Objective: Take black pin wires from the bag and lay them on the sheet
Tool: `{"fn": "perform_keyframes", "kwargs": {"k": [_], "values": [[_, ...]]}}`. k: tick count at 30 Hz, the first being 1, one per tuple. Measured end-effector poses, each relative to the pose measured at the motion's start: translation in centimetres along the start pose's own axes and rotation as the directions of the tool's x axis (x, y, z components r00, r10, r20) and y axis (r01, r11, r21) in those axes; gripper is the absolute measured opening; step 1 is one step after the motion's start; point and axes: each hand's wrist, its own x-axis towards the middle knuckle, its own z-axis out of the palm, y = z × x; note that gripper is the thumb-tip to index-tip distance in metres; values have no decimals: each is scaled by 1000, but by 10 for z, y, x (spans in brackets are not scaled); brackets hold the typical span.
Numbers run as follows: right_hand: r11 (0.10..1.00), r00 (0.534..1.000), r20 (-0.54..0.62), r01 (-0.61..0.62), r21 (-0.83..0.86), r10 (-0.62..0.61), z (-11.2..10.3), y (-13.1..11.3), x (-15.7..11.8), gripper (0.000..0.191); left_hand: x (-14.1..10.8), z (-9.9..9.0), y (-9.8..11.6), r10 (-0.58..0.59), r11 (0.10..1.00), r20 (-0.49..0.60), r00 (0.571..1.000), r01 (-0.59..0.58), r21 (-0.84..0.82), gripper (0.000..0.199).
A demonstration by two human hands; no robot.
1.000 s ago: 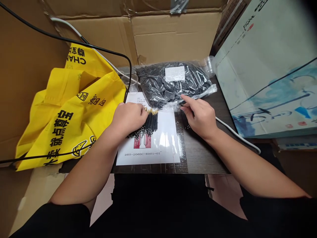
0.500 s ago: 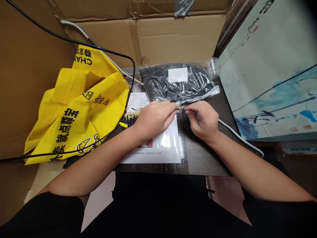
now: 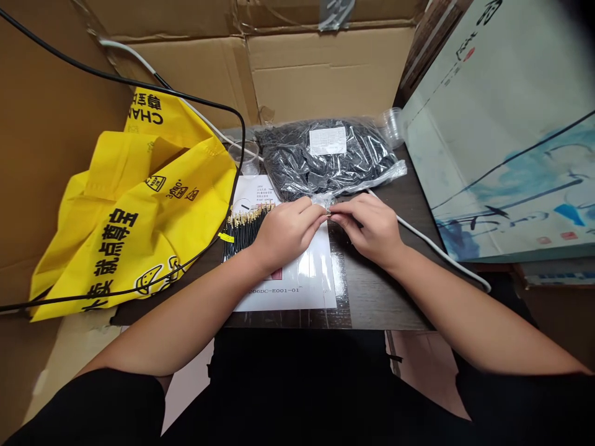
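In front of me, the fingertips of my left hand point(image 3: 287, 230) and my right hand point(image 3: 374, 229) are pinched and nearly meet. A tiny gold-coloured connector point(image 3: 329, 214) shows between them, mostly hidden by the fingers. By my left hand lies a bundle of thin black cables point(image 3: 239, 236) with gold connector ends and a yellow tag point(image 3: 226, 238). Beneath that hand is a printed white sheet point(image 3: 318, 279). Just behind both hands rests a clear plastic bag point(image 3: 334, 167) packed with black cables, a white label on top.
A yellow printed bag point(image 3: 139, 204) covers the left side. At the right stands a pale painted box point(image 3: 502, 142). Clear plastic cups point(image 3: 393, 127) sit behind the cable bag. A white cable point(image 3: 432, 244) crosses the table point(image 3: 390, 303), and cardboard point(image 3: 325, 74) walls the back.
My hands have come closer together and slightly lower, with fingertips now almost touching. The dark strands seen under my right hand no longer show there. The view has shifted a little.
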Motion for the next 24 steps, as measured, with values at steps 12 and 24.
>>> {"fn": "perform_keyframes", "kwargs": {"k": [12, 24], "values": [[999, 999, 51, 18, 29, -20, -1, -2, 0, 9, -2, -1, -1, 86, 996, -85, 993, -87, -13, 19], [999, 1000, -1, 16, 35, -16, -3, -5, 0, 9, -2, -2, 1, 101, 991, -116, 988, -110, -79, 18]]}}
